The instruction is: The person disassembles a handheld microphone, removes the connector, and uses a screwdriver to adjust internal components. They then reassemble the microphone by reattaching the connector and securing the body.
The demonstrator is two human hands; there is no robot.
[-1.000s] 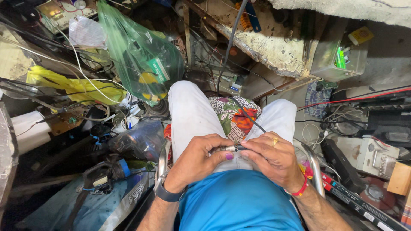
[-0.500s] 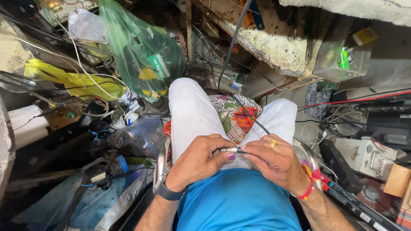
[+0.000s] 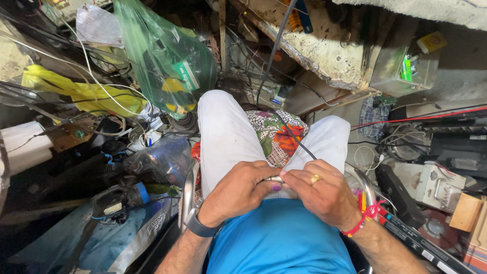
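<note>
My left hand (image 3: 238,190): fingers pinched together on a small metal piece (image 3: 274,179) over my lap
My right hand (image 3: 322,195): fingers closed on the same piece, where a black cable (image 3: 294,138) ends
Green bag (image 3: 165,58): far left, yellow things inside
Clear box (image 3: 401,68): far right, green item inside

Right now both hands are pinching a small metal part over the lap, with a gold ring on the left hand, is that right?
Not quite. In the head view the gold ring is on the right hand, not the left hand. Both hands do pinch the small metal part over the lap.
</note>
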